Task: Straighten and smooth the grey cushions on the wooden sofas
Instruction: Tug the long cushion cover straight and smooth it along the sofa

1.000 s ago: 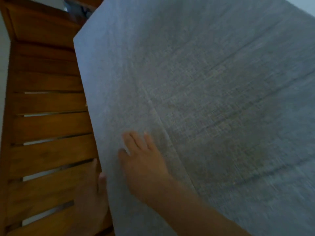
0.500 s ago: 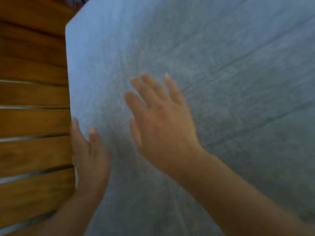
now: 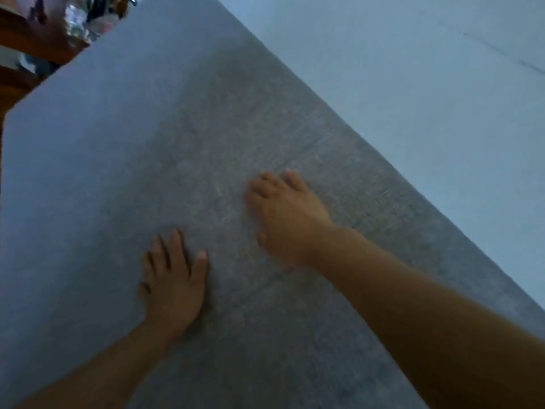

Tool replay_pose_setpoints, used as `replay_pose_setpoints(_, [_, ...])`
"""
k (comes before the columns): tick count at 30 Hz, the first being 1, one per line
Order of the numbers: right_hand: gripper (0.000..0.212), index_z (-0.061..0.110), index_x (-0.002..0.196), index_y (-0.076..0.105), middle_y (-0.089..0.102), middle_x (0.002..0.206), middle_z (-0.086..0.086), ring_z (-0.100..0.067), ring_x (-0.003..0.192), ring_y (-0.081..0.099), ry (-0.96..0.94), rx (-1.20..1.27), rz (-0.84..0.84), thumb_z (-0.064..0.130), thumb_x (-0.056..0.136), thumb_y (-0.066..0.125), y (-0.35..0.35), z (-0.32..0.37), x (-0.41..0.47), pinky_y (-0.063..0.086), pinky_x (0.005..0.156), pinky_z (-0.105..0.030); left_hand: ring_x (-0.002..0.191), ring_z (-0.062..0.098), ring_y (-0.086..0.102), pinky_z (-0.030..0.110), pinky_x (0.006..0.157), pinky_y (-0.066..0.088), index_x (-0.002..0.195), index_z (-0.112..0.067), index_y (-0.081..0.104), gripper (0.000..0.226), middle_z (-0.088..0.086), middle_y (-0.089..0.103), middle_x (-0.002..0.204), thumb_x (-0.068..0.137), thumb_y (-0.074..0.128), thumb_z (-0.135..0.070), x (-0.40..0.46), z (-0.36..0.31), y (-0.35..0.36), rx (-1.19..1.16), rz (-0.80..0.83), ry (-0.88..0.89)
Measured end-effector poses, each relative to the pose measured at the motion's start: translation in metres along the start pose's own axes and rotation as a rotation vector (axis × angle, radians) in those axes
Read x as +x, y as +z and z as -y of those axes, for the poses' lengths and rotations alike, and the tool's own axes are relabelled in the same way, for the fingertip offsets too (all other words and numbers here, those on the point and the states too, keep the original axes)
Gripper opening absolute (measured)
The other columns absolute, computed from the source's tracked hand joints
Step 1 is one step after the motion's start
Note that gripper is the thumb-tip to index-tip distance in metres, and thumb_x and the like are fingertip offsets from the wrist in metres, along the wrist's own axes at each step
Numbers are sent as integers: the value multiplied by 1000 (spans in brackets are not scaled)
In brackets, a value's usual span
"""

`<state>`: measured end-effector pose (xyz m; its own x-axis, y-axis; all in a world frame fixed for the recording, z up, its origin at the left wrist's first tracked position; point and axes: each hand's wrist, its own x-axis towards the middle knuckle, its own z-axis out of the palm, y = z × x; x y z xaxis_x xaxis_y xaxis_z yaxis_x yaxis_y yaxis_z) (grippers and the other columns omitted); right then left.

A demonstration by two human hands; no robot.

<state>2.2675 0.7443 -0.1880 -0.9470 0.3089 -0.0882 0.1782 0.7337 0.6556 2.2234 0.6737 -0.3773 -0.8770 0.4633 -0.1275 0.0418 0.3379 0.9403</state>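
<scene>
Where half a second ago my left hand sat at the grey cushion's edge, both hands now lie flat on its face, fingers straight, gripping nothing. My right hand rests just ahead. I judge smoothing under way; the wooden sofa peeks beyond.

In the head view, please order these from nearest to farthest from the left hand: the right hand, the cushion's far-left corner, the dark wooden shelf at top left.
1. Right hand: just up-right of the left hand, both on the grey cushion.
2. Cushion's far-left corner: far left.
3. Wooden shelf: top-left, beyond the cushion.
</scene>
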Motion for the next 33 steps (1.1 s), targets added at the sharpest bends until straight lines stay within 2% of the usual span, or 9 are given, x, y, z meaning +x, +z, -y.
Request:
replay_pose_setpoints(3, [51, 12, 137, 47, 38, 148, -12, -27, 140, 27, 62, 88, -562, 25, 88, 43, -42, -19, -15, 9, 115, -46, 145, 13, 10, 46, 114, 3, 152, -24, 12, 69, -4, 12, 158, 91, 24, -54, -15, -75, -17, -295, -182, 214])
replay_pose_setpoints(7, [64, 23, 152, 14, 7, 160, -2, -21, 147, -1, 139, -18, -17, 47, 92, 16, 5, -60, -86, -5, 115, -40, 146, 20, 8, 61, 112, 15, 151, -30, 4, 66, -2, 9, 160, 90, 10, -55, -87, -111, 33, 60, -30, 494])
replay_pose_setpoints(9, [56, 20, 149, 25, 13, 159, -4, -21, 146, 6, 161, 91, -66, 33, 96, 34, -7, -70, -105, 1, 116, -38, 146, 20, -4, 58, 114, 9, 151, -30, -4, 70, -2, -4, 160, 89, 3, -61, -87, -104, 43, 192, 85, 409])
replay_pose_setpoints(12, [46, 9, 132, 51, 43, 145, -11, -27, 137, 34, 185, 217, -555, 17, 87, 44, -39, -59, -164, 17, 115, -45, 145, 11, 7, 50, 113, 4, 152, -27, 11, 68, -6, 9, 159, 91, 21, -57, -125, -115, 21, -145, -50, 427])
replay_pose_setpoints(17, [62, 17, 149, 25, 15, 158, -8, -24, 146, 12, 141, -10, -30, 43, 92, 27, 13, -35, -253, 0, 116, -39, 140, 24, 29, 65, 99, 34, 148, -24, 26, 64, -3, 24, 155, 89, 30, -48, -253, -67, 63, 88, 54, 555])
replay_pose_setpoints(21, [52, 11, 139, 45, 37, 149, -10, -26, 141, 27, 140, 209, -577, 18, 87, 48, -28, 2, -255, 10, 115, -45, 142, 12, 20, 50, 112, 12, 149, -22, 23, 61, -9, 20, 154, 92, 27, -45, -269, -36, 43, -210, -217, 425])
replay_pose_setpoints(26, [60, 14, 146, 34, 23, 156, -9, -28, 144, 16, 123, 48, -136, 37, 92, 26, 58, 58, -272, 2, 114, -47, 144, 5, -6, 58, 113, 17, 147, -44, 0, 64, -19, -8, 156, 87, 15, -60, -299, 54, 58, 114, -18, 402])
replay_pose_setpoints(31, [63, 17, 144, 37, 34, 151, -10, -28, 141, 25, -2, 214, -227, 36, 84, 38, 64, 167, -237, 9, 115, -50, 143, 10, 11, 52, 114, 8, 150, -30, 14, 72, -7, 13, 158, 83, 14, -59, -268, 137, 12, -59, -251, 51])
replay_pose_setpoints(33, [59, 16, 144, 39, 30, 153, -9, -28, 143, 21, -82, 148, -63, 35, 89, 34, 95, 190, -238, 4, 115, -49, 146, 15, -1, 54, 116, 5, 144, -38, -5, 75, -4, -1, 160, 75, 1, -67, -267, 175, 10, 78, -56, -58])
